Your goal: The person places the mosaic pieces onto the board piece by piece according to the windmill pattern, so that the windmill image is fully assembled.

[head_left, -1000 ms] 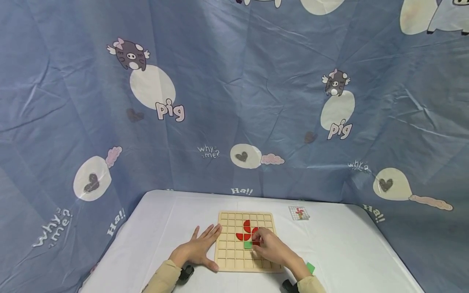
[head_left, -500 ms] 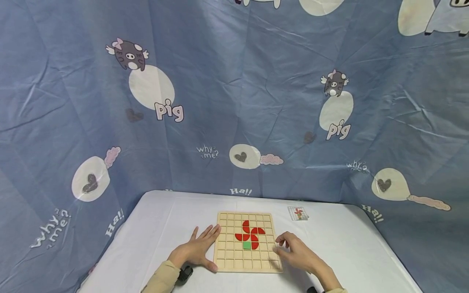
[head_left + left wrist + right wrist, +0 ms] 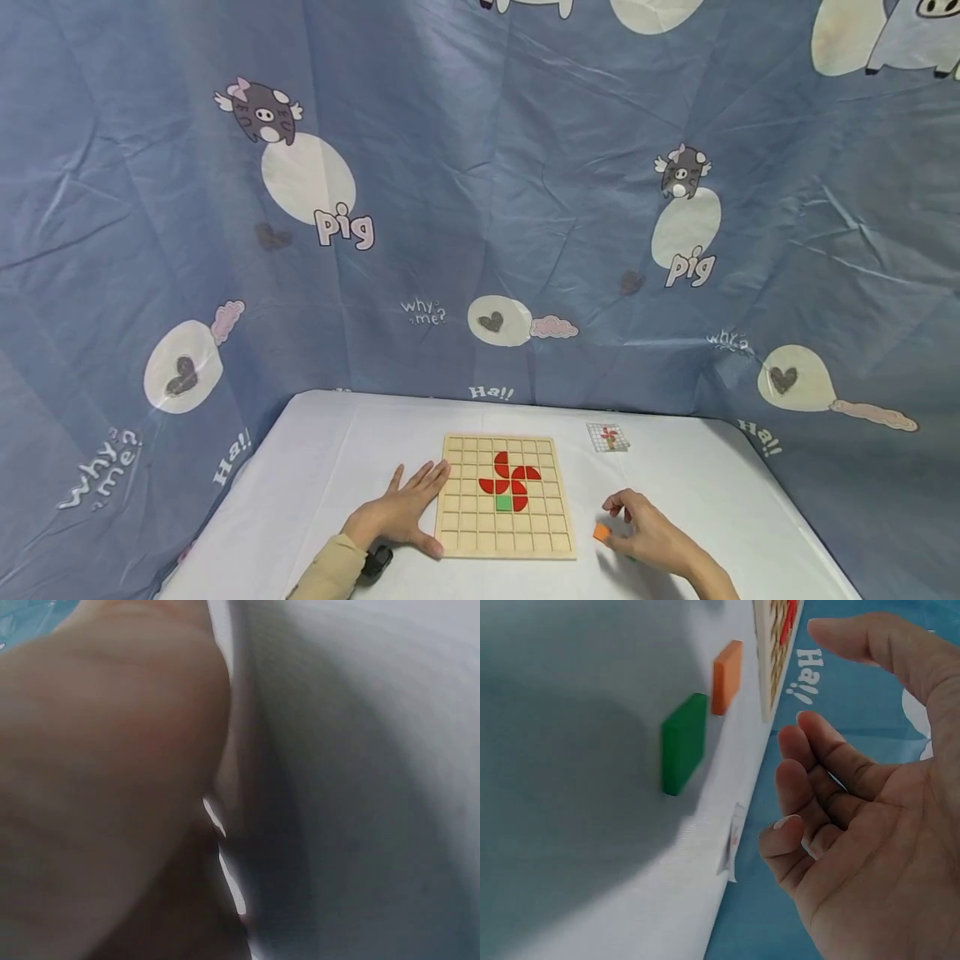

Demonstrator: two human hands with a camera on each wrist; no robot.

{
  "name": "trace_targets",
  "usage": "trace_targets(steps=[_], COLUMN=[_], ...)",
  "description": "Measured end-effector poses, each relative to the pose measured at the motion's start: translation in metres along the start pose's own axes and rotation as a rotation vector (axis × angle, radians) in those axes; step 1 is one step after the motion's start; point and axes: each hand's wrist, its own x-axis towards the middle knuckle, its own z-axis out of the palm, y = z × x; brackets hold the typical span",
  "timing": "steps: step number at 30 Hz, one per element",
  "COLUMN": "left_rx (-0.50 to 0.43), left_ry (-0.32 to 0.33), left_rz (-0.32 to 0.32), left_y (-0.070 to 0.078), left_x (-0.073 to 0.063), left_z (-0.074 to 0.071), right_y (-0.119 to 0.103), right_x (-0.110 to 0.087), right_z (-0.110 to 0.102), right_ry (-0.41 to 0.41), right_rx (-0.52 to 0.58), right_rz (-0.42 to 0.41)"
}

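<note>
A wooden grid board (image 3: 465, 522) lies on the white table. Several red petal-shaped pieces (image 3: 519, 489) form a pinwheel in its cells, with a green square tile (image 3: 503, 503) below. My left hand (image 3: 401, 512) lies flat with spread fingers, touching the board's left edge. To the right of the board, my right hand (image 3: 651, 533) hovers with thumb and fingers apart. An orange square tile (image 3: 601, 532) lies by its thumb tip. In the right wrist view, a second green tile (image 3: 684, 745) rests beside the orange one, and the hand holds nothing. Skin and cloth fill the left wrist view.
A small card (image 3: 608, 437) printed with a grid and a red pinwheel lies behind the board, to the right. Blue curtain (image 3: 420, 250) with pig prints hangs behind the table (image 3: 352, 442).
My right hand has let go of a red piece on the board and moved right, off the board, toward the orange and green tiles. The left hand stays in place.
</note>
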Motion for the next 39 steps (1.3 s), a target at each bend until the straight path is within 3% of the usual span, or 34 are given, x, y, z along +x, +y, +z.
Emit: trace_targets(steps=[14,39], left_rx=[-0.002,0.014], left_ry=[-0.012,0.002], left_rz=[-0.001,0.019], left_y=[0.000,0.000], left_x=[0.000,-0.002], left_z=[0.000,-0.001], right_y=[0.005,0.007], right_x=[0.002,0.008], right_z=[0.014,0.019], right_ry=[0.055,0.050], right_rx=[-0.059,-0.067], right_rz=[0.044,0.085])
